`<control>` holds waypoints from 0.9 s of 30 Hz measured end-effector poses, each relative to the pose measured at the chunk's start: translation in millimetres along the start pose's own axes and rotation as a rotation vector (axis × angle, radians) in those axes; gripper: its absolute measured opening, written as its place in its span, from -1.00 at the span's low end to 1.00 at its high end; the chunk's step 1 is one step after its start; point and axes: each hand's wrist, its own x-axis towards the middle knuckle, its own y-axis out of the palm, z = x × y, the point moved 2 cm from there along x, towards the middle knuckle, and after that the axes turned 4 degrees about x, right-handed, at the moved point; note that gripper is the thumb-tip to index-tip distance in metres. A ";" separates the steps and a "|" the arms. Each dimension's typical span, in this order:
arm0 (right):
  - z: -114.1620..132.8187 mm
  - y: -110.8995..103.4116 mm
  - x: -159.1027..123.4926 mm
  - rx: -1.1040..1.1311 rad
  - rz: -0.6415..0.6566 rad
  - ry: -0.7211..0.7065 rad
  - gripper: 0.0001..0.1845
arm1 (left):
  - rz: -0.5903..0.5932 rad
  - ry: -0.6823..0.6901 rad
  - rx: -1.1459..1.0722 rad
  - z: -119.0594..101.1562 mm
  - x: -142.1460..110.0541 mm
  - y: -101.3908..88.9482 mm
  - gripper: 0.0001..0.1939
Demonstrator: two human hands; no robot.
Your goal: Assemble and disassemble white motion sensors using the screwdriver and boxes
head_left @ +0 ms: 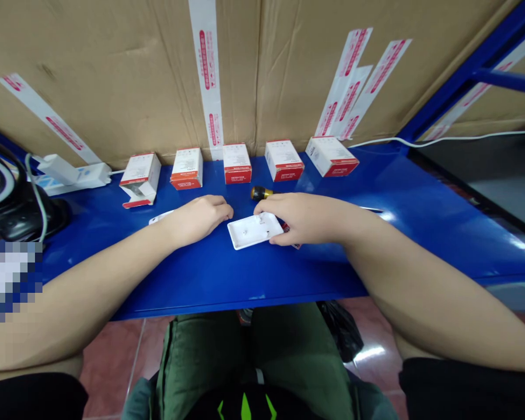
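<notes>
A shallow white plastic casing half (250, 231), its hollow side up, is gripped at its right end by my right hand (304, 216), between thumb and fingers. Partly covered by that hand, a small red and dark part (296, 245) shows beyond the casing. To the left of the casing, my left hand (203, 217) is closed, fingertips curled together; whatever they hold, if anything, is hidden. Beneath the left wrist a white piece (160, 217) lies mostly covered. Just behind the right hand is a screwdriver with a black and yellow handle (261, 193).
Several red and white boxes stand along the back of the blue table (245, 286); the leftmost box (140, 178) has an open flap. A power strip (76, 178) and a black device (17, 192) are at left. Behind rises taped cardboard (157, 70). A thin pointed tool (371, 209) lies right.
</notes>
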 end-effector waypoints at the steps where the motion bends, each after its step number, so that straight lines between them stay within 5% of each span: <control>1: -0.4 0.6 0.6 0.009 0.001 0.011 -0.67 | -0.011 -0.010 -0.006 0.1 -0.3 -0.1 -0.65; 8: 1.1 3.0 5.3 -0.040 -0.078 0.003 -0.57 | -0.182 -0.065 -0.162 -12.6 -7.4 -18.2 -0.76; 14: 2.1 0.7 4.5 -0.021 -0.081 0.003 -0.61 | -0.091 0.051 -0.170 -34.3 -9.4 -12.7 -0.74; 27: -2.9 3.0 5.3 -0.017 -0.129 -0.029 -0.54 | -0.201 -0.030 -0.236 -23.0 -10.3 -23.7 -0.74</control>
